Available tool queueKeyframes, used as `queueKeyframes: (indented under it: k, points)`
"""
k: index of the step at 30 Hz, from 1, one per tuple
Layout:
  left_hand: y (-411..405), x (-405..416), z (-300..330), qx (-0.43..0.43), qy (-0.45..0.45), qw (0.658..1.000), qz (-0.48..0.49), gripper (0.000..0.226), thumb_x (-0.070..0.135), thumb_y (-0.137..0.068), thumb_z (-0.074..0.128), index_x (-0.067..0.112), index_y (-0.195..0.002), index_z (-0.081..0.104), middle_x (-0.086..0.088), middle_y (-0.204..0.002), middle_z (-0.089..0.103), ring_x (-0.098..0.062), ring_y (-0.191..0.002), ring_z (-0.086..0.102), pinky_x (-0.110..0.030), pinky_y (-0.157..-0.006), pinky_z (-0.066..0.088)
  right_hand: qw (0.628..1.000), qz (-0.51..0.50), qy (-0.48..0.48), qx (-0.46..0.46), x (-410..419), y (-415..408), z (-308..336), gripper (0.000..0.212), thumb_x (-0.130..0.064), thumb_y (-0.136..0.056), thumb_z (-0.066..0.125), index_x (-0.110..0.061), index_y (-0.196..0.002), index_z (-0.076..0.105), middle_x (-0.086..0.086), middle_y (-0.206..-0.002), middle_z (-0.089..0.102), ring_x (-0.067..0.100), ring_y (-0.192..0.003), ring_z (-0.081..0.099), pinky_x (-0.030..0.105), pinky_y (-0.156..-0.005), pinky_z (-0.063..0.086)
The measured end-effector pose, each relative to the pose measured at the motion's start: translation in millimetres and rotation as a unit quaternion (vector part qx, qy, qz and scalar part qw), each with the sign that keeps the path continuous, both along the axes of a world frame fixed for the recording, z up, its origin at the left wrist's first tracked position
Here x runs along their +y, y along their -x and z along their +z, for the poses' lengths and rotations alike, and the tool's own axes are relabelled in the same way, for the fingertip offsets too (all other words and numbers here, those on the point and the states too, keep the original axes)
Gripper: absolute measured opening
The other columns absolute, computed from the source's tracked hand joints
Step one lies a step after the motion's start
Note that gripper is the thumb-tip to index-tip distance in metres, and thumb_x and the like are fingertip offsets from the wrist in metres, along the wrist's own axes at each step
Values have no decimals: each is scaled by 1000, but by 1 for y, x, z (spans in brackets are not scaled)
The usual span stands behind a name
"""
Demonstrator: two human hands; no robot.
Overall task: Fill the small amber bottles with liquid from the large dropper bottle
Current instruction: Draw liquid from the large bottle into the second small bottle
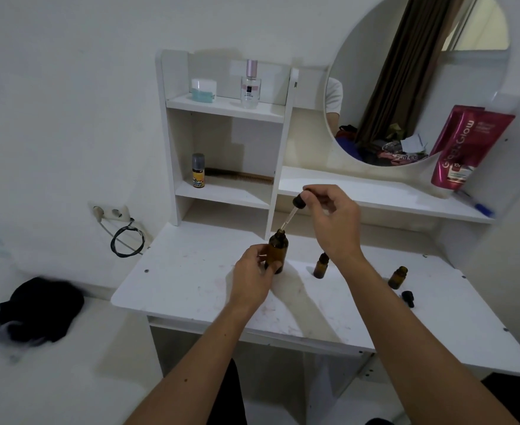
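The large amber bottle [277,250] stands on the white desk [191,286], and my left hand [252,276] grips its lower body. My right hand [333,220] pinches the black bulb of the dropper [298,201]; its glass tube slants down with the tip at the large bottle's mouth. A small amber bottle [321,265] stands just right of the large one, partly behind my right wrist. A second small amber bottle [398,277] stands farther right, uncapped. A small black dropper cap [408,298] lies in front of it.
A white shelf unit [221,154] rises behind the desk with a jar, a perfume bottle, a spray can and a comb. A round mirror [406,87] and a red pouch [464,148] stand at the back right. A black cloth [37,311] lies left of the desk.
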State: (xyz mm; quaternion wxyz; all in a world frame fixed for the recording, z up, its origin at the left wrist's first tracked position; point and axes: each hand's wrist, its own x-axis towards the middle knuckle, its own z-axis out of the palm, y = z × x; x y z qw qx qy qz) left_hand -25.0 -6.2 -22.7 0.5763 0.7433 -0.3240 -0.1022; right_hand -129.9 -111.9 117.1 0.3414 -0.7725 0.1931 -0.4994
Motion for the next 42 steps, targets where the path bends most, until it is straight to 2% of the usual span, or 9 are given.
queueKeyframes:
  k: [6,12,18,25,28,32,35,38,42]
  points:
    - [10,6,0,-7,-2,999,46,43,29,-86,82,22,-121,57,7,-113,65,-12,-96,64,-17,-80,53,1000,-9,-8,-21,-7,34,3,12,-19,-98,73,-21,-109,76,-8,-102,76,8,-98,72,21,-90,56]
    - [40,3,-2,-27,-30,999,21,30,37,-88,80,29,-108,58,12,-102,65,-7,-87,64,-18,-76,55,998,-60,-18,-13,-27,85,-15,15,-18,-97,73,-15,-112,76,-7,-101,76,8,-97,73,22,-92,57]
    - [91,-30,-2,-33,-50,992,-107,40,37,-91,76,28,-127,60,10,-119,68,-6,-104,65,-28,-95,58,991,-117,-57,-6,-49,126,-34,15,-23,-97,73,-19,-112,76,-7,-102,76,10,-97,72,38,-94,60]
    - [126,-72,0,-31,-63,990,-121,60,36,-95,72,21,-149,51,2,-148,58,-14,-134,55,-35,-113,46,988,-142,-53,0,-63,143,-43,17,-28,-99,72,-46,-101,70,-17,-97,73,18,-69,68,54,-70,62]
    - [130,-88,1,-43,-75,990,-113,59,34,-98,69,20,-151,49,2,-150,55,-17,-137,52,-34,-113,42,987,-152,-52,-8,-68,143,-44,19,-27,-99,72,-46,-100,70,-16,-96,73,19,-68,68,53,-72,62]
    - [129,-103,3,-71,-65,989,-113,50,29,-98,70,18,-144,56,2,-138,63,-15,-127,58,-24,-105,44,987,-155,-39,-11,-73,140,-49,11,-21,-98,72,-29,-106,73,-17,-97,73,1,-91,70,48,-79,62]
    - [124,-112,3,-81,-55,989,-112,41,22,-97,70,17,-136,60,2,-128,67,-14,-117,62,-19,-99,45,988,-148,-53,-12,-78,137,-51,7,-23,-98,73,-25,-105,75,-15,-97,74,2,-95,70,45,-70,63]
    - [121,-118,1,-84,-53,990,-97,32,19,-99,66,16,-130,64,1,-120,70,-14,-110,66,-8,-91,42,988,-148,-48,-10,-81,134,-52,11,-24,-98,73,-20,-109,76,-7,-99,76,6,-95,72,40,-79,63]
    - [120,-120,-2,-82,-48,991,-91,27,19,-100,65,18,-126,66,5,-117,71,-10,-106,66,0,-80,34,990,-139,-34,-10,-81,132,-51,9,-20,-98,73,-19,-107,76,-7,-97,76,2,-93,72,20,-86,56]
